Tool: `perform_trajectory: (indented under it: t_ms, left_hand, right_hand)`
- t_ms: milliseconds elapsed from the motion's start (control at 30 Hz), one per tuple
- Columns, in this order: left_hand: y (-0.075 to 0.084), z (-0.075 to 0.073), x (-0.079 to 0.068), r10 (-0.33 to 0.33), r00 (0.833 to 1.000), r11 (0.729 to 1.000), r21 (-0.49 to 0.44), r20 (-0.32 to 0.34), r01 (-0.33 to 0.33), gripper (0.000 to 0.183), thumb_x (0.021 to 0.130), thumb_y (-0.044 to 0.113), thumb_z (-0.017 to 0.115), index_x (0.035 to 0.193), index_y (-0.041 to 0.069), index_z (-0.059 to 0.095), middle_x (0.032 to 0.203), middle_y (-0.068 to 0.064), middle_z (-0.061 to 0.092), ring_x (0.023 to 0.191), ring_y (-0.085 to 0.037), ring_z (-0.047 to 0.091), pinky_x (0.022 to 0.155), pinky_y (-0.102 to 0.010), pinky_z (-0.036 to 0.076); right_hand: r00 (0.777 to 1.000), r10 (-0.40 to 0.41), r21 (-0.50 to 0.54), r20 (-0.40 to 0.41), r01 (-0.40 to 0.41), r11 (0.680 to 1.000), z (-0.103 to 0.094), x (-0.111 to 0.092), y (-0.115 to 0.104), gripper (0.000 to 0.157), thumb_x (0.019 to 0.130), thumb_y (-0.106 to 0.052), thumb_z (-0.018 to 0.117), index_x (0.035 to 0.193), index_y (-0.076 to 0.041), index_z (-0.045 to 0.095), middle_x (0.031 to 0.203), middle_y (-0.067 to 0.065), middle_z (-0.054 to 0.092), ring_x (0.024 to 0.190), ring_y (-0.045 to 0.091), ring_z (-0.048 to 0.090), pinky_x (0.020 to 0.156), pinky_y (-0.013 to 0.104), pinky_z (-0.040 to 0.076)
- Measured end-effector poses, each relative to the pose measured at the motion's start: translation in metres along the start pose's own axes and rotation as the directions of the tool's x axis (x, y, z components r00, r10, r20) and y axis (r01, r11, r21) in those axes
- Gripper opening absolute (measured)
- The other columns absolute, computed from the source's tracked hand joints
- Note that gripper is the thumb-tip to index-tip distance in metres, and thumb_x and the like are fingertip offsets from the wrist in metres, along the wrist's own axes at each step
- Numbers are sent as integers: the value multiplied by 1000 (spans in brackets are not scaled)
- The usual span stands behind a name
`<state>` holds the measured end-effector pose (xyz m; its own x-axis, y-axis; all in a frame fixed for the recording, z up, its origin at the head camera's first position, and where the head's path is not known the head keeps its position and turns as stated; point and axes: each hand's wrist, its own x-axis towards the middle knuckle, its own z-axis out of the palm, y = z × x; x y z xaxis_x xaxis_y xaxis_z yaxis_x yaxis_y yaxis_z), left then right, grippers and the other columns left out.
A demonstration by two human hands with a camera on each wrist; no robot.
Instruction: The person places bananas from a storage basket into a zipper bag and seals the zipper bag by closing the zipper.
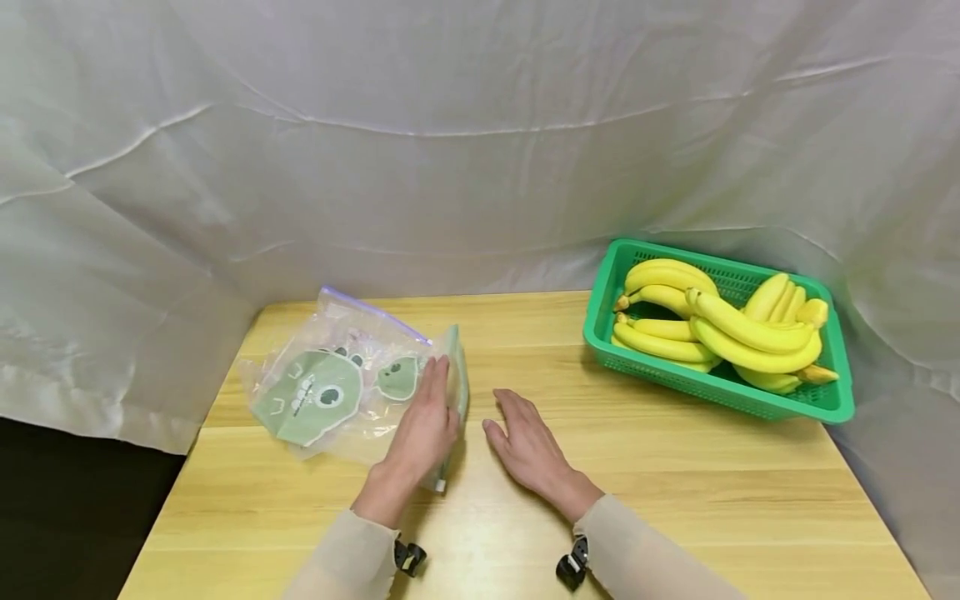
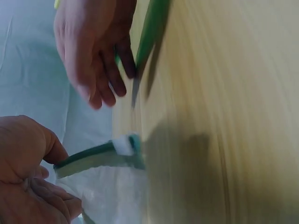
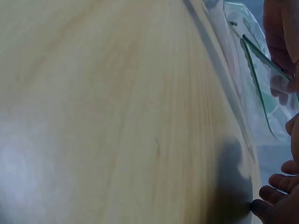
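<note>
A clear zip bag (image 1: 330,425) with green cartoon prints and a green zip strip (image 1: 459,375) lies at the left of the table. My left hand (image 1: 427,421) is at its zip end; in the left wrist view the thumb and fingers pinch the bag's edge beside the green strip. The right wrist view shows the two zip strips (image 3: 254,79) parted in a V, with left fingers visible through the film. My right hand (image 1: 531,442), apart from the bag, is held over the table with loosely extended fingers and nothing in them.
A green plastic basket (image 1: 611,283) holding several bunches of bananas (image 1: 750,329) stands at the back right of the wooden table (image 1: 675,500). A purple zip strip (image 1: 371,310) shows behind the green-printed bag. Grey cloth (image 1: 450,167) hangs along the back and sides.
</note>
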<state>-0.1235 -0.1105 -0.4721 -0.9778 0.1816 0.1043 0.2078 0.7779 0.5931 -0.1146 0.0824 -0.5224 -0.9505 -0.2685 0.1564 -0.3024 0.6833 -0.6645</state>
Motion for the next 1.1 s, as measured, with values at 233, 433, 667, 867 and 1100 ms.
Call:
perform_trajectory:
  t_ms: [233, 433, 667, 867, 1100]
  left_hand:
    - [27, 15, 5, 28, 998, 996, -88, 51, -23, 77, 98, 1, 56, 166, 2, 21, 173, -25, 19, 160, -37, 23, 126, -49, 27]
    - [49, 30, 11, 57, 993, 992, -115, 105, -45, 75, 103, 8, 59, 167, 3, 20, 173, -23, 17, 161, -34, 21, 128, -48, 23]
    - [62, 46, 15, 109, 984, 993, -69, 139, -100, 72, 102, 9, 58, 165, 0, 24, 171, -27, 22, 159, -38, 25, 127, -50, 27]
    - [68, 52, 15, 135, 982, 991, -8, 132, -135, 69, 98, 6, 58, 161, -4, 33, 168, -29, 28, 157, -40, 31, 125, -49, 31]
    - [72, 54, 17, 158, 980, 985, 46, 120, -164, 68, 97, 6, 61, 160, -4, 36, 166, -31, 33, 154, -43, 35, 124, -49, 33]
  right_hand:
    - [997, 65, 35, -33, -64, 997, -11, 1, 8, 57, 107, -28, 58, 153, 4, 46, 156, 26, 50, 146, 43, 47, 119, 57, 39]
    - [993, 112, 41, -40, -110, 993, -21, 0, 17, 56, 108, -28, 56, 154, 2, 46, 159, 25, 47, 148, 42, 45, 121, 56, 36]
    - [992, 112, 21, -65, -111, 994, -26, -4, 25, 53, 106, -21, 60, 153, 0, 48, 157, 23, 50, 146, 42, 47, 119, 56, 39]
    - [990, 110, 13, -84, -109, 994, -28, -6, 27, 52, 104, -19, 62, 150, 3, 50, 153, 25, 53, 143, 43, 49, 119, 56, 39]
    - [985, 108, 11, -138, -107, 994, -28, -7, 31, 41, 100, -16, 67, 137, 1, 59, 144, 22, 60, 136, 42, 55, 114, 56, 44]
